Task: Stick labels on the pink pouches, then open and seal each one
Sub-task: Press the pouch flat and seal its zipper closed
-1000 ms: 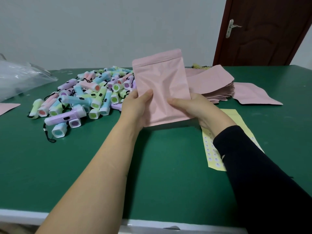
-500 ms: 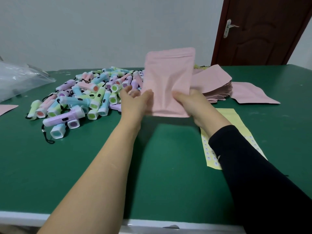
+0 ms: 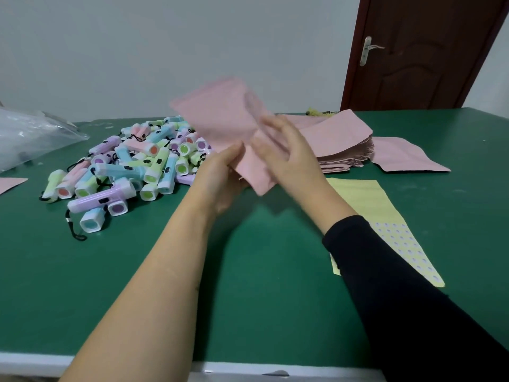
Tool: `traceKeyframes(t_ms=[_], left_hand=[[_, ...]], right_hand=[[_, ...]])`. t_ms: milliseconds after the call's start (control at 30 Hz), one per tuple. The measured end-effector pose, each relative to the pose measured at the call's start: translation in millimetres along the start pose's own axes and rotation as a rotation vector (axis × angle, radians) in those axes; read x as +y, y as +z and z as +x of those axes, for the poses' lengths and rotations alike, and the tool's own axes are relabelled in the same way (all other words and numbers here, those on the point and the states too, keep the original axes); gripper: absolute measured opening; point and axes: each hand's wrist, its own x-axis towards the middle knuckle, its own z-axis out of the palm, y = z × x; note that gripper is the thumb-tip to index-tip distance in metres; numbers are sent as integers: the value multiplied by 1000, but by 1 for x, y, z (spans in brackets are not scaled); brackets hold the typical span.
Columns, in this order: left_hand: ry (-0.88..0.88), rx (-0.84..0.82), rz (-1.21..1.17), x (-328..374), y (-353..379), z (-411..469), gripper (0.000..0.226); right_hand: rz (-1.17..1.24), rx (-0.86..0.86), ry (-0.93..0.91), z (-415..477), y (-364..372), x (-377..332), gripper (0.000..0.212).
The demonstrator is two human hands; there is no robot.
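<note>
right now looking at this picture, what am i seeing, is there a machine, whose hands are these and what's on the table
There is no machine: a person works with bare hands, and the single picture comes from a camera worn on their head, looking forward and down. The left hand has its grip on the lower edge of a pink pouch, blurred by motion; the right hand lies against it with fingers spread. On the green table lie a stack of pink pouches, a yellow label sheet, a pile of pastel flashlights and a clear plastic bag.
</note>
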Motion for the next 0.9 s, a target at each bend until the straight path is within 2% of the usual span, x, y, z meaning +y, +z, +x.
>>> traceKeyframes(t_ms=[67, 133, 200, 267, 300, 400, 500, 567, 700, 900], left_hand=[[-35, -14, 5, 0, 0, -1, 26], [-67, -57, 58, -2, 0, -3, 23], [-115, -55, 100, -2, -3, -4, 20], [-119, -17, 138, -2, -6, -2, 17], [-107, -6, 160, -3, -7, -1, 16], [-94, -17, 210, -5, -9, 0, 15], [-62, -38, 223, -4, -12, 1, 15], [-32, -28, 228, -3, -13, 2, 23], [-16, -19, 235, -2, -17, 1, 24], [29, -34, 295, -2, -17, 1, 22]], right_hand=[[210, 86, 175, 6, -11, 3, 62], [285, 101, 359, 11, -20, 10, 72], [308, 87, 452, 11, -27, 19, 61], [357, 69, 466, 10, -32, 30, 35], [404, 50, 480, 9, -33, 31, 29], [462, -25, 528, 8, -32, 33, 36], [401, -34, 535, 9, -29, 35, 39], [356, -38, 539, 8, -29, 36, 39], [310, -86, 533, 8, -29, 37, 26], [275, -54, 545, 8, -28, 38, 10]])
